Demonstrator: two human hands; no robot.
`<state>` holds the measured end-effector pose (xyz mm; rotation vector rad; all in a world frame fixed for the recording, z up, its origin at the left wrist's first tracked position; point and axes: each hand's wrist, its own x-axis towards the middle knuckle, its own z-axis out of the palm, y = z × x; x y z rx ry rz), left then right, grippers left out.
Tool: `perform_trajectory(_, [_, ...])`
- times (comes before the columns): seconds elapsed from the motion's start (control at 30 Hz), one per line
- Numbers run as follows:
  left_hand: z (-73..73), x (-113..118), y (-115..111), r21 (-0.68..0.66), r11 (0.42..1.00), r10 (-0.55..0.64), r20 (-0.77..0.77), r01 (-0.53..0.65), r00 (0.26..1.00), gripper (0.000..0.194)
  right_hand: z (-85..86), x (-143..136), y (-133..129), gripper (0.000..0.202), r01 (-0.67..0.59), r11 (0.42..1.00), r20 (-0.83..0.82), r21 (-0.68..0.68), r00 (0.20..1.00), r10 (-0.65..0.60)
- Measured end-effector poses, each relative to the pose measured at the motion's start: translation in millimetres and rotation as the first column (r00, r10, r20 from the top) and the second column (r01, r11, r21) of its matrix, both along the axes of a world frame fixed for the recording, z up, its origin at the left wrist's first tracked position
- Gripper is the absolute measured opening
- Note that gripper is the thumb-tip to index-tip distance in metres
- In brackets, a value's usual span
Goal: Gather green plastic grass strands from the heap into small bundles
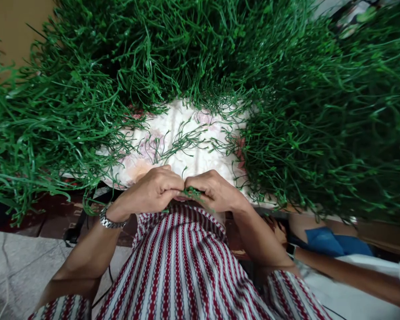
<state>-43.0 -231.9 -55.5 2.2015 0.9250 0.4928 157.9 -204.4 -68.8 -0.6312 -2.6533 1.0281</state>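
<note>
Both of my hands meet close to my body, just over the near edge of a flowered white cloth (186,162). My left hand (155,189) is closed in a pinch, its fingertips touching those of the other hand. Curled fingers of my right hand (215,191) are wrapped round small green stems (193,192); bits of green also show below the fingertips. What the left fingertips pinch is hidden. A few loose green stems (186,140) lie on the cloth beyond my hands.
Large heaps of thin green stems surround the cloth: one on the left (46,120), one at the back (186,44), one on the right (320,133). At the lower right, another person's arm (346,271) with a dark watch reaches in beside blue cloth (336,242).
</note>
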Motion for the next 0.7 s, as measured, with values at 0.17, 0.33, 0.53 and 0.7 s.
perform_trajectory(0.17, [3.8,-2,-9,0.039,0.973,-0.221,-0.134,0.228,0.966,0.021,1.4,2,-4,0.015,-0.221,0.975,0.018,-0.019,0.975,0.221])
perform_trajectory(0.33, [9.2,2,-14,0.026,0.947,-0.308,-0.219,0.321,0.926,0.019,5.5,2,-7,0.017,-0.307,0.951,0.099,-0.032,0.946,0.308])
perform_trajectory(0.53, [8.2,4,-16,-0.013,0.926,-0.368,-0.247,0.377,0.896,0.019,9.7,1,-10,0.016,-0.346,0.938,0.185,0.014,0.923,0.337])
perform_trajectory(0.7, [11.2,5,-16,-0.037,0.909,-0.411,-0.245,0.415,0.878,0.019,11.5,2,-12,0.014,-0.370,0.928,0.185,0.032,0.915,0.359])
